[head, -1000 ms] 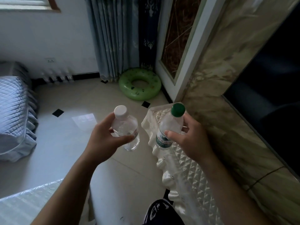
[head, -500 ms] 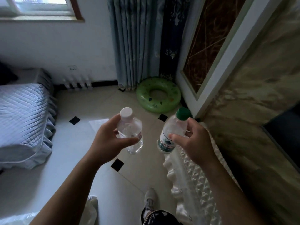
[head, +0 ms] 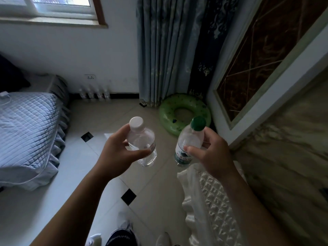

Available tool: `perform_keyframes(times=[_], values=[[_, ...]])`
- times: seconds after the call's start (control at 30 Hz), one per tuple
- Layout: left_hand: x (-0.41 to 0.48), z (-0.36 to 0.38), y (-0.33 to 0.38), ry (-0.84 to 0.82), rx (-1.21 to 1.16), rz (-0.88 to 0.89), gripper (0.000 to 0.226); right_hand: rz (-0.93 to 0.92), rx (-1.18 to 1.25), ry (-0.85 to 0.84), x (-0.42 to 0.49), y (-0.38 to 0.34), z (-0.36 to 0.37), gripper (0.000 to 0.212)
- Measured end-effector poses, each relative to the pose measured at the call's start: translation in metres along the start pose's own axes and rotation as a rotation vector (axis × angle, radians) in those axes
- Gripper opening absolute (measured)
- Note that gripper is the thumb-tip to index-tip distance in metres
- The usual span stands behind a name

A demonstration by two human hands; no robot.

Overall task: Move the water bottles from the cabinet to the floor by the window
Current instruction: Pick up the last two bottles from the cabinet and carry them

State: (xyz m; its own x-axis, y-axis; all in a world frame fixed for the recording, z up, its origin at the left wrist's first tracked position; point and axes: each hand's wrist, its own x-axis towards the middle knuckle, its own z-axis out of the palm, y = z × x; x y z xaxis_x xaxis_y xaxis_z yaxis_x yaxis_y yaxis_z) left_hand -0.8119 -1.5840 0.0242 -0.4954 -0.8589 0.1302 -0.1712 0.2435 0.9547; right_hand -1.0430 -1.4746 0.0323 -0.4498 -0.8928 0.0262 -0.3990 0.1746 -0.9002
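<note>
My left hand [head: 116,157] grips a clear water bottle with a white cap [head: 142,141], held upright over the tiled floor. My right hand [head: 211,155] grips a second clear bottle with a green cap and a green label [head: 188,142], also upright. Both are at chest height in front of me. Several more bottles [head: 94,94] stand in a row on the floor against the wall under the window [head: 58,6]. The white quilted cabinet [head: 213,201] is below my right forearm.
A bed with a blue quilted cover [head: 26,132] fills the left side. A green swim ring [head: 184,113] lies in the corner by the curtain [head: 165,50]. A marble-look wall [head: 284,157] runs along the right. Tiled floor [head: 99,121] stretches ahead to the bottles.
The view has moved forward and up, away from the cabinet toward the window wall. Both hands keep holding their bottles in the same pose.
</note>
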Motion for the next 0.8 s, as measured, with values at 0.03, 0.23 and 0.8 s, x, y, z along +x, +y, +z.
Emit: perform_keyframes(times=[0.03, 0.23, 0.8], values=[[0.011, -0.005, -0.004, 0.004, -0.007, 0.001, 0.061, 0.002, -0.003, -0.003, 0.011, -0.001, 0.005, 0.038], [0.082, -0.052, -0.037, 0.003, -0.037, -0.010, 0.062, -0.006, -0.026, -0.006, 0.087, -0.018, 0.054, 0.037], [0.292, -0.214, -0.117, 0.013, -0.013, -0.040, 0.063, 0.036, -0.008, -0.015, 0.302, -0.083, 0.211, 0.039]])
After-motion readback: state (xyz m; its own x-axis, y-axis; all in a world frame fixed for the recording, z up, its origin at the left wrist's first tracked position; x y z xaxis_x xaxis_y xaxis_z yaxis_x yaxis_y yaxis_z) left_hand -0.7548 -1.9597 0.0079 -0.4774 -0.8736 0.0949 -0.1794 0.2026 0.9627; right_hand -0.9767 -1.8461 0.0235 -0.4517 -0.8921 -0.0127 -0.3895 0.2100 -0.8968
